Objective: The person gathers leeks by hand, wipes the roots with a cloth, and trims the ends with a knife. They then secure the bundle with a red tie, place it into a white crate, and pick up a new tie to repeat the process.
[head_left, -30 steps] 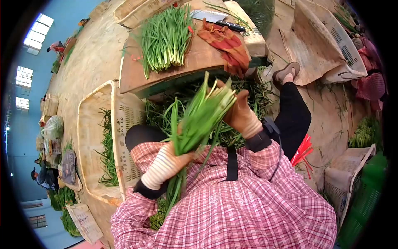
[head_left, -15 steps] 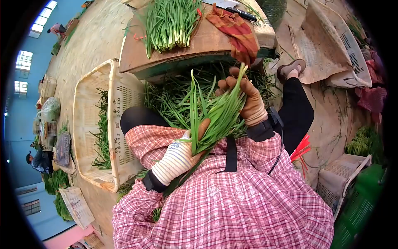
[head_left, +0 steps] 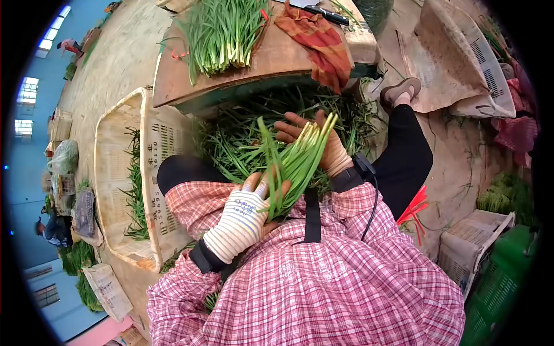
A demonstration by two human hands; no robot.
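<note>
A bunch of garlic chives [head_left: 302,165] lies across my lap, its pale stem ends pointing up and right. My left hand [head_left: 242,216], in a striped white glove with brown fingers, is closed around the leafy lower part. Behind the stem ends, my right hand [head_left: 333,151] wears a brown-palmed glove; its fingers are stretched out and spread, resting beside the stems without gripping them. A heap of loose green leaves [head_left: 231,144] fills the space between my knees, partly hidden by the bunch and my hands.
Ahead stands a low wooden table [head_left: 173,86] with a larger chive bundle [head_left: 225,40], an orange-red cloth [head_left: 323,49] and a black-handled knife [head_left: 327,14]. A white plastic crate [head_left: 151,190] with leaves is at left. Red strips [head_left: 413,206] lie by my right leg.
My right hand's fingers have gone from curled round the stem ends to spread out. The bunch has dropped slightly and its stem ends now fan apart. My left hand still holds it.
</note>
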